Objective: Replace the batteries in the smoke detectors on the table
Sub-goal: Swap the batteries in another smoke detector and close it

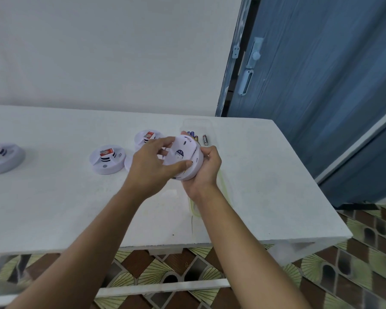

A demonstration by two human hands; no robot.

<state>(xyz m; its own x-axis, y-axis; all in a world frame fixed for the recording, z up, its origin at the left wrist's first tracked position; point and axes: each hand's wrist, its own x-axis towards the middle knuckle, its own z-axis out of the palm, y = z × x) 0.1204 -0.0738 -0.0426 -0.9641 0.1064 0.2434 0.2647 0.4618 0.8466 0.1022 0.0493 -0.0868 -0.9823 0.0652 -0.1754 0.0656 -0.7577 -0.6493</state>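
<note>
Smoke detector (184,150) tilted on edge, back facing camera

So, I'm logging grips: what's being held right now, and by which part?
A smoke detector: right hand cups its rim, left hand grips its back plate by the edge.

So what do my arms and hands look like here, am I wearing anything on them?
Both are bare. The left hand and right hand have no gloves, and no watch or bracelet shows at either wrist. The left forearm and right forearm are uncovered down to the frame's bottom edge; any sleeve would lie out of view.
</note>
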